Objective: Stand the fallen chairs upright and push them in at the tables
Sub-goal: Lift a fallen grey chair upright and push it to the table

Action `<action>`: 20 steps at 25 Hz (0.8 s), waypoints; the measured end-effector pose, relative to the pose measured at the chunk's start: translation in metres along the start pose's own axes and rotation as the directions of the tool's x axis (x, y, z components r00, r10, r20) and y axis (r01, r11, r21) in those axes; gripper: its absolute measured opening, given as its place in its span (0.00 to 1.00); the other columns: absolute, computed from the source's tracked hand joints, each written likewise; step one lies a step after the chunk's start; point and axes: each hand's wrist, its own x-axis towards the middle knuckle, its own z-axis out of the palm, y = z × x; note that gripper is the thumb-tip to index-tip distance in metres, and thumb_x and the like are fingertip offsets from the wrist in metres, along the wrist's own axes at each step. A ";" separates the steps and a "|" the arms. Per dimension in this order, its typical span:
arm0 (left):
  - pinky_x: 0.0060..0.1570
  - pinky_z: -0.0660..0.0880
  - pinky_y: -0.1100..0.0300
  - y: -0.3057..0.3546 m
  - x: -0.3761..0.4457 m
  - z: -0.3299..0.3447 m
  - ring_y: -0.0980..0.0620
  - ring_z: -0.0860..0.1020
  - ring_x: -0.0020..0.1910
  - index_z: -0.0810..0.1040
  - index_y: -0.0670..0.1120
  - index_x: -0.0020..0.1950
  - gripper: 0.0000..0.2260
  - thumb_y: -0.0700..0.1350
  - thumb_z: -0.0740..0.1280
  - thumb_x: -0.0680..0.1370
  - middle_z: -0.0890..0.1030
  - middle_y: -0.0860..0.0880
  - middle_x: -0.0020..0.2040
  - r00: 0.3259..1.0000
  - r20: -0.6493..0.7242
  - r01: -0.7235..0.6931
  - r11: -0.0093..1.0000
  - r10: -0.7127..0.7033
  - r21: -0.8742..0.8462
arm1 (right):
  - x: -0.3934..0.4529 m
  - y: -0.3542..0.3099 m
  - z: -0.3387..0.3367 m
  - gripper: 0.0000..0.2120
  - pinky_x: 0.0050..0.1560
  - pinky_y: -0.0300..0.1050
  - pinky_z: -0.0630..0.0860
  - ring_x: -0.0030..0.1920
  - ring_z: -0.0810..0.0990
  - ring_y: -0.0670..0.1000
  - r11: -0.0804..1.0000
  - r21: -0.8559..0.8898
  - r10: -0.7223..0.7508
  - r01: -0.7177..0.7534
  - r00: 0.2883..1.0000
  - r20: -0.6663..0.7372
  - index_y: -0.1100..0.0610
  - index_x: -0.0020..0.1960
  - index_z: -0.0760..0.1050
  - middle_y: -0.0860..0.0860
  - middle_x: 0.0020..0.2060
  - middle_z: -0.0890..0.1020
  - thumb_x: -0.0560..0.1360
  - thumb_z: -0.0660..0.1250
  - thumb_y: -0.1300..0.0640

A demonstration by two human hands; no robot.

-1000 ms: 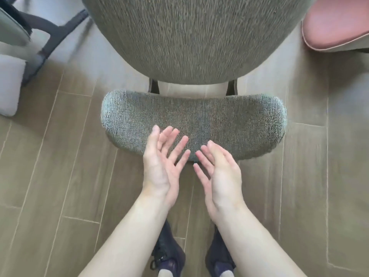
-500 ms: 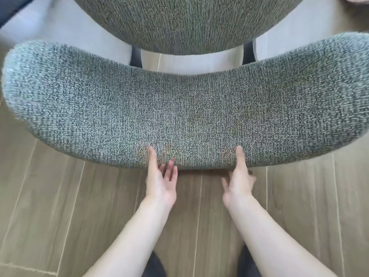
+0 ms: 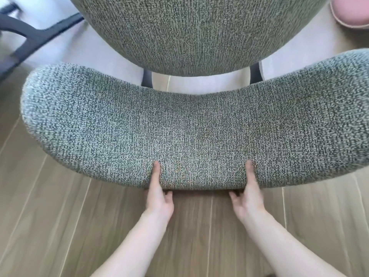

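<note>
We grip the curved grey-green woven-fabric chair backrest (image 3: pixel 199 126) with left hand (image 3: pixel 158 198) and right hand (image 3: pixel 248 198), thumbs on top. Our hands sit close together at its middle, so a push could swing the chair askew.

The chair (image 3: pixel 199 124) was speckled grey-green weave; the floor (image 3: pixel 50 226) brown wood-grain planks; far right, a pink seat (image 3: pixel 351 11).

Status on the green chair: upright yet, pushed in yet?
Done: the green chair looks upright, its seat level beyond the backrest. In hand: left hand and right hand both grip the backrest's lower edge, thumbs on the fabric, fingers tucked underneath. Left: pushing it in; no table edge shows here. The pink chair at top right is barely visible, state unclear.
</note>
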 end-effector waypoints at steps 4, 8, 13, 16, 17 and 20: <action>0.76 0.59 0.48 0.000 0.004 -0.001 0.47 0.60 0.78 0.67 0.53 0.76 0.48 0.63 0.78 0.59 0.62 0.51 0.80 0.999 -0.003 -0.033 0.999 0.033 -0.005 | 0.004 0.004 -0.002 0.39 0.72 0.57 0.66 0.63 0.71 0.50 0.999 -0.039 -0.013 0.012 0.999 -0.040 0.55 0.70 0.64 0.49 0.68 0.74 0.66 0.79 0.50; 0.76 0.59 0.44 0.007 0.001 -0.002 0.46 0.62 0.78 0.65 0.48 0.77 0.50 0.60 0.78 0.58 0.65 0.48 0.79 0.997 0.014 -0.070 0.997 0.069 0.014 | 0.003 -0.002 -0.004 0.42 0.72 0.58 0.66 0.69 0.70 0.52 0.999 -0.038 0.009 -0.010 1.000 -0.017 0.56 0.73 0.63 0.50 0.69 0.73 0.65 0.80 0.50; 0.75 0.60 0.44 0.004 0.003 -0.002 0.47 0.65 0.76 0.60 0.48 0.79 0.52 0.62 0.76 0.59 0.67 0.49 0.78 0.995 0.028 -0.096 0.995 0.095 0.020 | 0.004 -0.003 -0.006 0.33 0.70 0.57 0.69 0.64 0.74 0.51 0.998 -0.061 0.008 -0.008 1.000 -0.001 0.56 0.65 0.69 0.49 0.62 0.77 0.65 0.80 0.50; 0.75 0.61 0.42 0.004 0.004 -0.005 0.47 0.66 0.75 0.59 0.49 0.79 0.52 0.62 0.76 0.60 0.67 0.49 0.77 0.994 0.039 -0.102 0.994 0.101 0.022 | 0.000 0.000 -0.003 0.32 0.65 0.53 0.73 0.51 0.75 0.48 0.996 -0.087 -0.002 -0.002 0.999 -0.045 0.54 0.60 0.67 0.45 0.49 0.77 0.64 0.80 0.49; 0.76 0.60 0.42 0.005 0.004 -0.005 0.47 0.66 0.76 0.59 0.49 0.79 0.52 0.61 0.76 0.60 0.67 0.49 0.77 0.994 0.048 -0.098 0.995 0.097 0.018 | -0.001 -0.001 -0.001 0.33 0.63 0.52 0.74 0.47 0.75 0.47 0.996 -0.088 -0.010 0.005 0.998 -0.058 0.54 0.60 0.67 0.44 0.46 0.76 0.63 0.80 0.48; 0.76 0.60 0.42 0.004 -0.001 -0.001 0.47 0.66 0.76 0.59 0.48 0.79 0.51 0.61 0.76 0.60 0.67 0.48 0.77 0.994 0.047 -0.102 0.995 0.101 0.017 | -0.002 -0.002 0.000 0.35 0.63 0.52 0.74 0.44 0.75 0.45 0.997 -0.070 -0.024 0.019 0.997 -0.073 0.55 0.62 0.68 0.43 0.44 0.76 0.63 0.81 0.48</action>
